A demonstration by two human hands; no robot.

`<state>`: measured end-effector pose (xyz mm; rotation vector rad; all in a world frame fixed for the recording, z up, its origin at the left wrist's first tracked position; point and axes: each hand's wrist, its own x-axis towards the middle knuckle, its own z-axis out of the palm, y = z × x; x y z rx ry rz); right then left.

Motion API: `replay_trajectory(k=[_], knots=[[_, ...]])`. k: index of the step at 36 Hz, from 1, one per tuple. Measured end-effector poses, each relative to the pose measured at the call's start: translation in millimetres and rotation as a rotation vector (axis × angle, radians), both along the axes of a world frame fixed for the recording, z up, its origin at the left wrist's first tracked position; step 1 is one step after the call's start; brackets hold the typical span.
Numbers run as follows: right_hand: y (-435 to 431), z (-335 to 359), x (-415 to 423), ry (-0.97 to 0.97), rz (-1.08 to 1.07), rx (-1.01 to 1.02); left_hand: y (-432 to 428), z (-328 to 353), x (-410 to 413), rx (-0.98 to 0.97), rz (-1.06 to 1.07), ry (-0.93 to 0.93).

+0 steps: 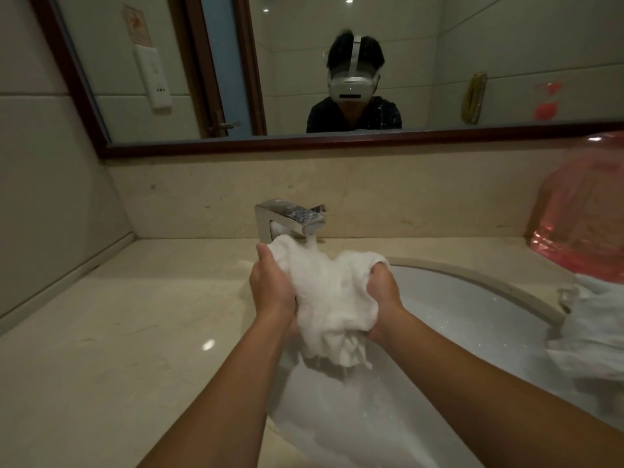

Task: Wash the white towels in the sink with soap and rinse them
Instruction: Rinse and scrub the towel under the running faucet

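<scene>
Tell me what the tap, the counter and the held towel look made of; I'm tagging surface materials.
Tap: polished, chrome-like metal, mirror-bright with sharp reflections.
Counter: glossy beige stone, probably marble or an imitation, with faint veining and a lamp glint.
Towel, gripped by the left hand and right hand: soft white cloth, wet and crumpled, likely cotton.

Beige stone counter [118, 332], inset white sink [472, 319], chrome tap [290, 217], pink plastic bag [580, 211], white cloth [594, 332] at right
</scene>
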<state>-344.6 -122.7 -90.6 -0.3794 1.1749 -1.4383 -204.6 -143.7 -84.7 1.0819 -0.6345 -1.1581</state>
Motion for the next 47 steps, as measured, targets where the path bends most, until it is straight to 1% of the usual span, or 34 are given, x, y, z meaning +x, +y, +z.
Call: replay_trajectory(k=[3,6,10,12,15,17,20,24,26,30,36,41,47], knots=[[5,12,-5,-0.229,-0.064,-0.116,-6,-5,0,0.005,-0.036,-0.056],[3,19,-7,-0.35,-0.112,-0.239,-14,-14,-5,0.031,-0.124,-0.058],[2,16,-8,-0.356,-0.14,-0.25,-39,-44,-3,0.092,-0.211,0.036],[3,18,-8,-0.353,-0.139,-0.265,-29,-26,-6,0.08,-0.233,-0.006],[2,20,-8,-0.328,-0.105,-0.284,6,8,-13,0.028,-0.183,-0.08],[1,20,-8,-0.309,-0.076,-0.299,18,19,-15,0.027,-0.167,-0.08],[3,20,-8,-0.318,-0.052,-0.3,16,18,-13,0.078,-0.126,-0.073],[9,22,-11,-0.351,-0.009,-0.349,16,18,-9,0.146,-0.135,-0.01],[10,25,-13,-0.405,-0.006,-0.394,15,19,-8,0.16,-0.127,0.03],[14,31,-16,-0.489,0.077,-0.497,17,21,-8,0.175,-0.112,0.066],[12,24,-19,-0.395,0.139,-0.451,15,16,-9,0.167,-0.15,0.068],[18,28,-16,-0.355,0.167,-0.443,14,16,-9,0.145,-0.122,0.041],[15,28,-13,-0.242,0.231,-0.343,14,18,-8,0.156,-0.124,0.031]])
